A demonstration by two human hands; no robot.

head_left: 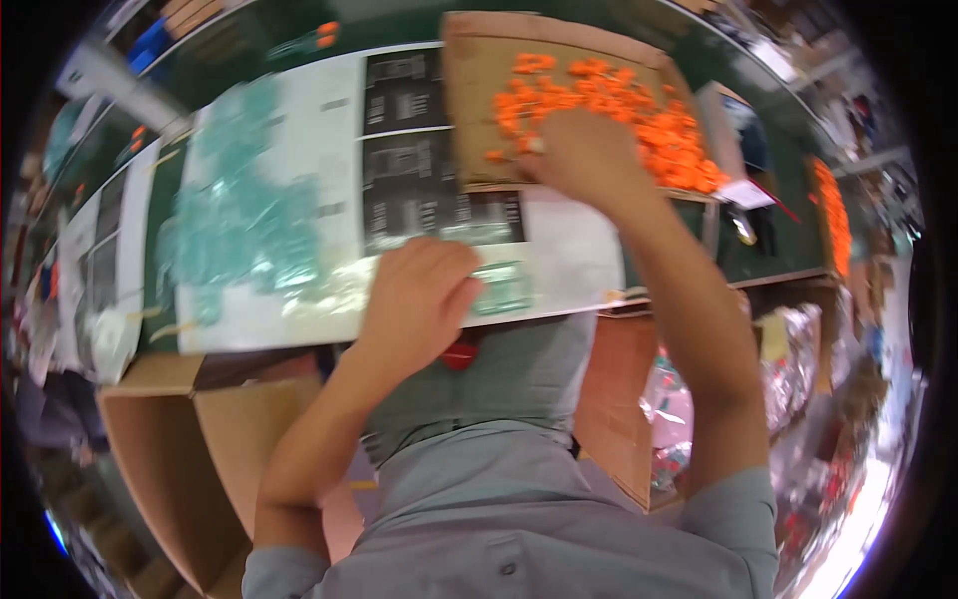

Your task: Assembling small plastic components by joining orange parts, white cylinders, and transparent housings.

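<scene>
My right hand (584, 155) reaches into a shallow cardboard tray (479, 105) at the far side of the table. Its fingers are bent together beside a heap of small orange plastic pieces (669, 140); what they pinch, if anything, is hidden. Close to the table's near edge, my left hand (424, 290) is closed with its fingers curled down. Against its thumb side lies a clear, green-tinted plastic piece (504, 288), flat on the white sheet. Whatever the left fingers hold is covered by the hand. To the left spreads a pile of similar clear greenish plastic pieces (239, 225).
A white sheet with black printed panels (404, 180) covers the table. Open cardboard boxes stand below its edge at left (150, 429) and right (614, 409), the right one beside shiny clear bags (671, 419). A small open box (723, 130) stands right of the tray.
</scene>
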